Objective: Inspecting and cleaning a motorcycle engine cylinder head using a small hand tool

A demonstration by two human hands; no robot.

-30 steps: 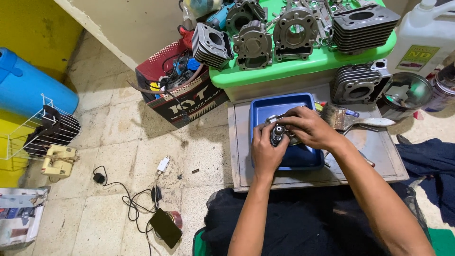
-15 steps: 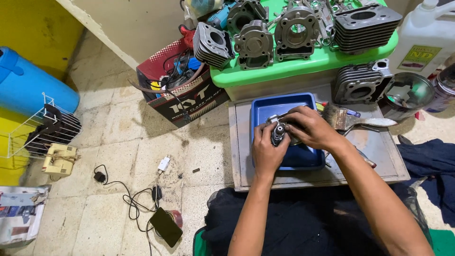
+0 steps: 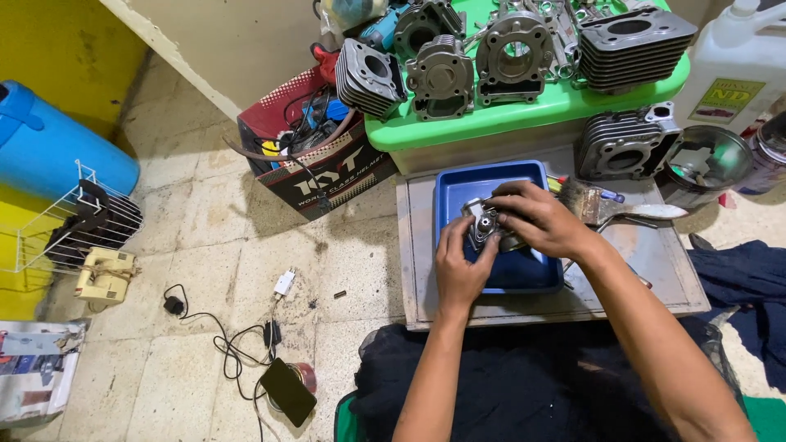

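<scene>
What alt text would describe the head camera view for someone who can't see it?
Seen from above, a person's left hand and right hand hold a small grey metal engine part over a blue tray on a low table. Finned engine cylinders and a paintbrush lie nearby.

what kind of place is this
Probably a small engine repair workshop, worked at floor level. Finned engine cylinders sit on a green bin lid, both hands, left hand and right hand, hold a metal engine part over a blue tray, beside a brush.
</scene>
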